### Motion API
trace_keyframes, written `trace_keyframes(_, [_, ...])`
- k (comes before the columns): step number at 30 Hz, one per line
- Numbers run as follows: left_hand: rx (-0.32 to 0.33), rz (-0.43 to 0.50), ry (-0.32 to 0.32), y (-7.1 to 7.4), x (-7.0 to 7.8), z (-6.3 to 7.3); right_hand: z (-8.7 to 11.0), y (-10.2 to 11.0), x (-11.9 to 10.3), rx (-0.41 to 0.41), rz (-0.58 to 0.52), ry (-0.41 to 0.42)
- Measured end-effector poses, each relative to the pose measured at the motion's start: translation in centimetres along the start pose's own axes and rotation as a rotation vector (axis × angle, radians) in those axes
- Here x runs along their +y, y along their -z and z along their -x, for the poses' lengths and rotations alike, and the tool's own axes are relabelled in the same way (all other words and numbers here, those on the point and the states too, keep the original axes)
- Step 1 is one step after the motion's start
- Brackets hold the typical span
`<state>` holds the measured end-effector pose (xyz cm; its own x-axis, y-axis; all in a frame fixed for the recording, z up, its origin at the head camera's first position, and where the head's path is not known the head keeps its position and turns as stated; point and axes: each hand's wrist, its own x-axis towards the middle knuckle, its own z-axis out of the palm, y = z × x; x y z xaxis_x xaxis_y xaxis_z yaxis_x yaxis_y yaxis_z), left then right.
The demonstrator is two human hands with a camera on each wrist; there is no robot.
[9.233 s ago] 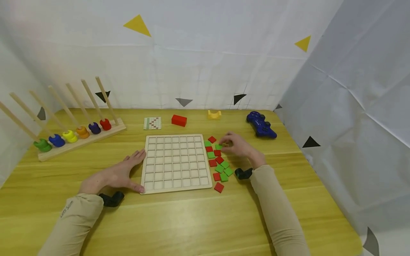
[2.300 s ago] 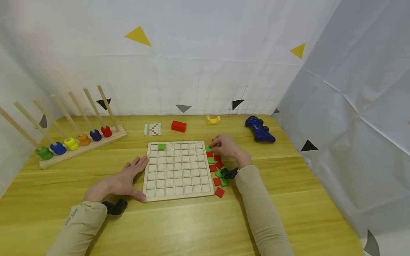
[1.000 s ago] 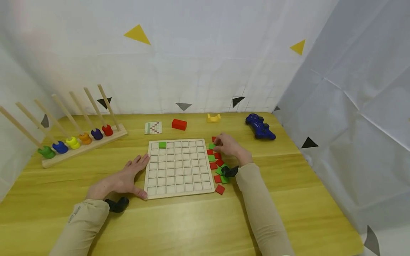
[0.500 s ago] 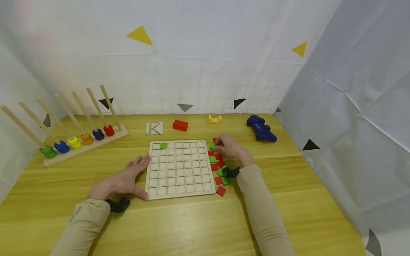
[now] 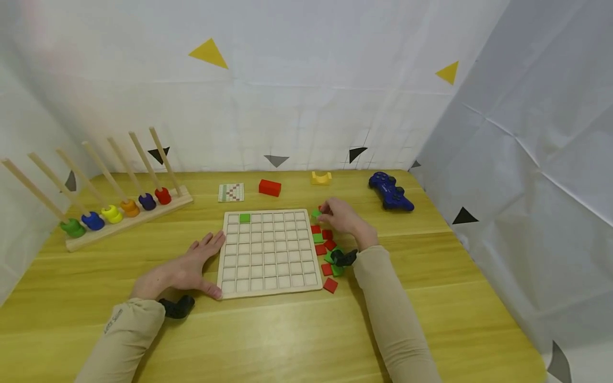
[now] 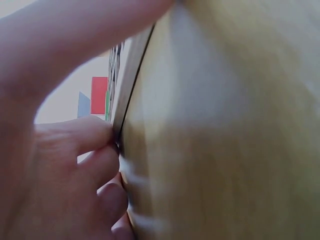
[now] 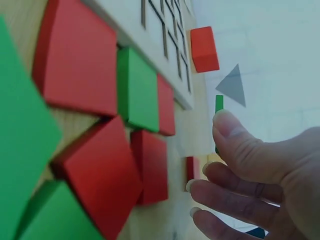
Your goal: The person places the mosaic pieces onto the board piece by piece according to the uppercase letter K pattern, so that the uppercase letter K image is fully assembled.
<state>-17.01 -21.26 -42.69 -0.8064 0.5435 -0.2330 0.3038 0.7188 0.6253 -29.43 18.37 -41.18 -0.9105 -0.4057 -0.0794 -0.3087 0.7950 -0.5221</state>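
Observation:
A pale wooden grid board (image 5: 268, 293) lies flat, with one green tile (image 5: 245, 218) in the second cell of its far row. Spread along the board's left edge is my left hand (image 5: 184, 268), thumb near the front corner and fingertips farther up. By the far right corner, my right hand (image 5: 346, 218) pinches another green tile (image 7: 219, 102) between thumb and index finger; the right wrist view shows it edge-on, raised off the table, its lower part behind the thumb. Loose red tiles (image 5: 330, 285) and green tiles (image 5: 318, 238) lie below that hand, along the board's right side.
Behind the board are a printed pattern card (image 5: 231, 192), a red block (image 5: 270, 188) and a yellow arched block (image 5: 321, 178). A blue game controller (image 5: 390, 191) lies at the back right. A pegged wooden stand (image 5: 129, 219) with coloured pieces is at the left.
Compared with 9.2 s ago, a green tile sits in the board's far row. Lately the right hand has picked up another green tile and shifted slightly away from me. The left hand stays put.

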Motion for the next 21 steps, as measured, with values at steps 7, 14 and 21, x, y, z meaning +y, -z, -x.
trace_keyframes(7, [0.003, -0.002, 0.005, -0.2, -0.1, 0.0, 0.2, 0.0, -1.3, 0.028, 0.015, 0.017])
trace_keyframes(14, [0.005, -0.009, 0.004, -0.3, -0.1, 0.0, 0.7, 0.3, -2.8, 0.030, 0.031, 0.037])
trace_keyframes(21, [-0.006, -0.024, 0.011, 0.0, 0.0, 0.0, 0.8, 0.4, -5.5, 0.009, 0.068, 0.046])
